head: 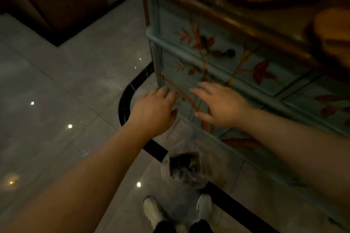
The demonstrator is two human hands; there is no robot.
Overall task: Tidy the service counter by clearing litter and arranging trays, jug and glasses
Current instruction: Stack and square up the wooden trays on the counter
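Two bare hands reach out at frame centre, left hand [153, 111] and right hand [220, 104], each grip wide and empty before the painted cabinet [217, 58]. Below them, lower centre, a litter bag [182, 168] sits on the tiled floor [56, 81] near white shoes [153, 212].

Painted cabinet [236, 66] blocks right, open floor [56, 91] left, bag [182, 168] seemingly below

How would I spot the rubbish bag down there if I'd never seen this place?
Find the tall pale-blue cabinet painted with red leaves. On the tiled floor at its foot, just ahead of the person's white shoes, sits the bag. It is the only crumpled, clear plastic thing there, its open mouth showing dark litter inside.
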